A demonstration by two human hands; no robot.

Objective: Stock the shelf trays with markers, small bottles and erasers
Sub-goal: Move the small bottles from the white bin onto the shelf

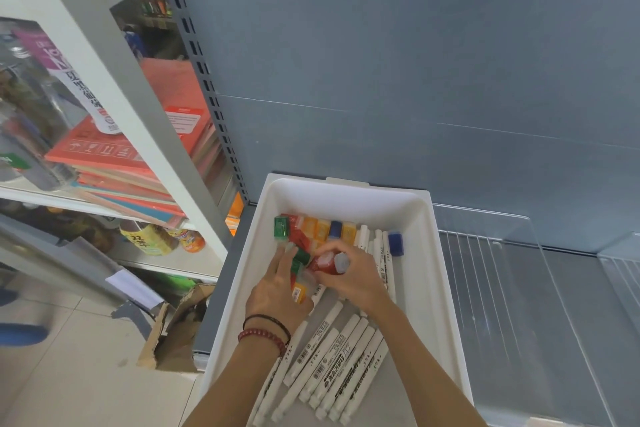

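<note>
1. A white tray [429, 253] was seen standing on a grey shelf [571, 305], with both of the person's hands reaching into it from the near edge.

2. The right hand [353, 279] was closed around a small red bottle [327, 263]; the grip was pinching it between thumb and fingers, with its pale cap end [341, 262] turned to the right and its long axis lying roughly across the tray.

3. The left hand [277, 288] was laid flat with its fingers spread, touching the loose green and orange pieces beside the bottle; nothing was seen held in it.

4. A row of small coloured blocks [322, 229], probably the erasers or bottle caps, was lined along the far part of the tray, just beyond the held bottle.

5. White markers [339, 357] were lying in the near half of the tray, their long axes running from near-left to far-right; more markers [382, 253] were standing along the right side, beside a blue piece [396, 244].

6. The relation judged decisive: the unsorted small pieces lay to the left of, and touching, the held bottle, directly under the left hand, so that hand was the nearer one for them.

7. The row at the far end was judged the likely place for the bottle, a short way ahead of the right hand; for that the bottle would have to be turned upright.
</note>
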